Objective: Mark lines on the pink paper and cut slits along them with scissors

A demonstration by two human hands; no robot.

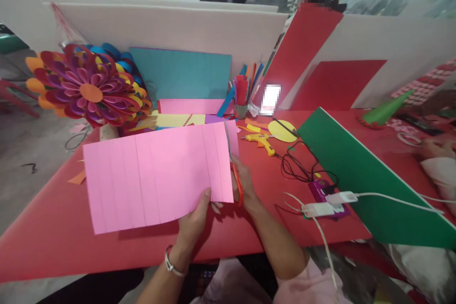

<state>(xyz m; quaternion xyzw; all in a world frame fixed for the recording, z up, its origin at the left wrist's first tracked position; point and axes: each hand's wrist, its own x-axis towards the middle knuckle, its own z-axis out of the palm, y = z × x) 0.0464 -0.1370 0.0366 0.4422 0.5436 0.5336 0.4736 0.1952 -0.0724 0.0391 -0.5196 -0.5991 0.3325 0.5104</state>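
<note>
A large pink paper sheet [160, 175], marked with several upright lines, is held up over the red table. My left hand [195, 221] grips its lower edge, thumb on top and the other fingers mostly hidden underneath. At the sheet's right end my right hand [245, 178] is closed around orange-handled scissors [238, 185]. Their blades point away from me along the right part of the sheet, where a narrow strip [233, 140] shows beyond the blades.
A yellow glue gun [261, 141] lies right of the sheet, its black cord looping toward a purple power strip [320, 192]. A green board [370, 185] leans at right. Behind stand a paper flower [90, 90] and a cup [241, 110] of paper strips. Another person's hand [438, 148] rests far right.
</note>
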